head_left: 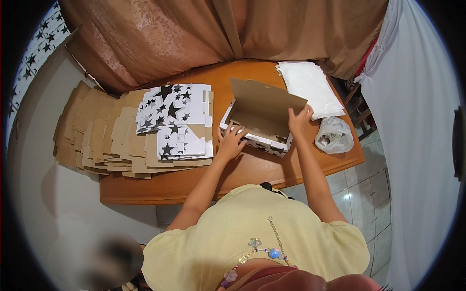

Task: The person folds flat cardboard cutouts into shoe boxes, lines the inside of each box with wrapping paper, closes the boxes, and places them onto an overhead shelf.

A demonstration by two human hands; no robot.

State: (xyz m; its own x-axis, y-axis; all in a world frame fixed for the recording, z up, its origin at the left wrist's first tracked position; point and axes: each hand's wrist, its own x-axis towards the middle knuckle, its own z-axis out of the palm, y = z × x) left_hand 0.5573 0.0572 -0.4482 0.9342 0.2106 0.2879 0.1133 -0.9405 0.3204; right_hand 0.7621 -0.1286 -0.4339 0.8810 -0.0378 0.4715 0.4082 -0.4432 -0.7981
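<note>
A cardboard box point(259, 144), white with black stars outside and plain brown inside, stands on the table with its brown lid point(266, 97) raised at the back. At its near left corner, my left hand point(232, 141) has spread, bent fingers hooked over the top edge of the front wall. My right hand point(300, 121) grips the right side of the box, by the lower right corner of the lid, with thumb and fingers curled around the edge. The fingertips of that hand are partly hidden. Inside, the box floor lies in shadow.
Overlapping flat brown cardboard pieces point(99, 133) cover the table's left side, with star-printed white pieces point(172, 109) on top. White sheets point(313, 87) lie at the back right. A clear plastic bag point(335, 136) sits near the right edge of the wooden table point(145, 193). Curtains point(291, 34) hang behind.
</note>
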